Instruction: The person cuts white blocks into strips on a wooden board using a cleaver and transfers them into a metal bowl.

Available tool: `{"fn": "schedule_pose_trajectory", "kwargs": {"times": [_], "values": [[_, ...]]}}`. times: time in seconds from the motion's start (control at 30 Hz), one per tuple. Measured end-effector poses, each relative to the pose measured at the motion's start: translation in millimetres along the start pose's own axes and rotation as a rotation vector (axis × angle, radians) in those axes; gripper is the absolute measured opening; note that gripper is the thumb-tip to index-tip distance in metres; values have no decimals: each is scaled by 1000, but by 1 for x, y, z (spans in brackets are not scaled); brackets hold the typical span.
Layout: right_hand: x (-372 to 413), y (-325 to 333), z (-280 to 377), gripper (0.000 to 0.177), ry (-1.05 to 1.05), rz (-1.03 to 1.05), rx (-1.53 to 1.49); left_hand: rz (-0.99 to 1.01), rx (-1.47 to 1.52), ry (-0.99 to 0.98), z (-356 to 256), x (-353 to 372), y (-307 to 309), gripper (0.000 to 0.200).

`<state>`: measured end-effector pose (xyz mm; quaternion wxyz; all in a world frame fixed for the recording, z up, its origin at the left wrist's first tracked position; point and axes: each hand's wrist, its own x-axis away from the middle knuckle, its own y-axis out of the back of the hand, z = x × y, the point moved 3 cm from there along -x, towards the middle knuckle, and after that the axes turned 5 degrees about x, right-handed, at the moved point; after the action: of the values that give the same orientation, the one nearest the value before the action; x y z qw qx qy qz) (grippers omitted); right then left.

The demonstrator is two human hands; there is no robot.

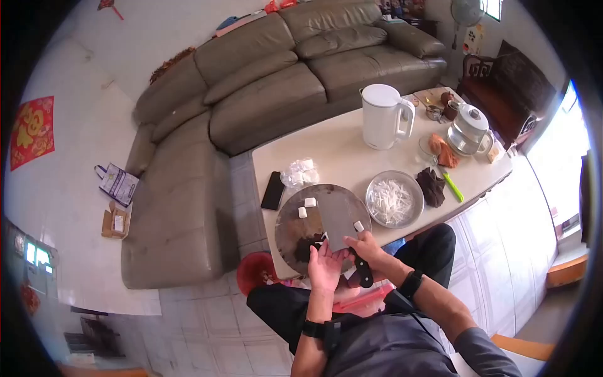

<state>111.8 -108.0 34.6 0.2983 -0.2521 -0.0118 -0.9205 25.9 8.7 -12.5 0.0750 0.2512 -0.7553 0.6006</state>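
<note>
My right hand [369, 251] is closed round the black handle of a cleaver [337, 220], whose broad grey blade lies over the round chopping board [290, 229]. Palm up and fingers out, my left hand [326, 269] is at the blade's near edge; its fingertips seem to touch the blade. Two white blocks [306, 207] sit on the board left of the blade, and another white piece [358, 225] is to its right, close to my right hand. A dark clump [306, 247] lies on the board just beyond my left fingers, partly hidden by them.
A metal bowl [414, 217] of white shreds stands right of the board. Around it are a dark crumpled cloth [430, 187], a green-handled tool [453, 187], a white kettle [380, 125] and a glass pot [466, 135]. A black phone [272, 190] borders the board's left; a red basin [254, 270] is below.
</note>
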Motion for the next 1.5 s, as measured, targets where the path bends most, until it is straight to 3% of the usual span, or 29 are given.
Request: {"fn": "schedule_pose_trajectory", "kwargs": {"times": [0.07,0.2,0.27,0.3,0.37,0.57,0.77,0.97,1.03,1.07,1.13,1.17,1.23,1.3,1.4,1.5], "values": [[-3,-6,-1,25,9,44,50,334,83,116,-7,2,-16,59],[21,-9,-3,24,-65,60,24,363,98,153,-9,17,-14,50],[27,-12,-5,20,-98,77,-1,248,-65,69,-11,14,-9,39],[30,-12,-5,20,-98,76,5,250,-59,68,-10,15,-13,39],[36,-13,-8,16,-131,94,21,116,-349,-98,-11,20,-16,43],[58,-10,-9,15,-161,181,83,24,-241,-85,-14,21,-14,48],[85,9,-15,20,-153,294,186,55,-168,-155,-16,-4,12,44],[116,42,-19,23,-135,209,277,-111,-164,-224,-25,-14,13,37],[120,54,-19,24,46,63,473,-176,-312,-275,-25,-21,11,36],[115,65,-30,22,-52,1,574,-101,-628,-377,-26,-24,9,34],[106,73,-45,23,-54,-45,647,32,-1166,-502,-26,-35,7,31],[103,75,-50,24,-49,-87,726,33,-1170,-492,-25,-36,6,31],[98,72,-54,25,15,-162,791,125,-1626,-828,-25,-37,-7,31],[94,67,-53,25,106,-196,795,126,-1628,-847,-21,-43,-10,31],[86,66,-49,25,47,-131,704,212,-1878,-913,-15,-50,-17,36],[79,62,-53,27,21,-118,612,238,-2025,-850,-6,-55,-25,39]]}}
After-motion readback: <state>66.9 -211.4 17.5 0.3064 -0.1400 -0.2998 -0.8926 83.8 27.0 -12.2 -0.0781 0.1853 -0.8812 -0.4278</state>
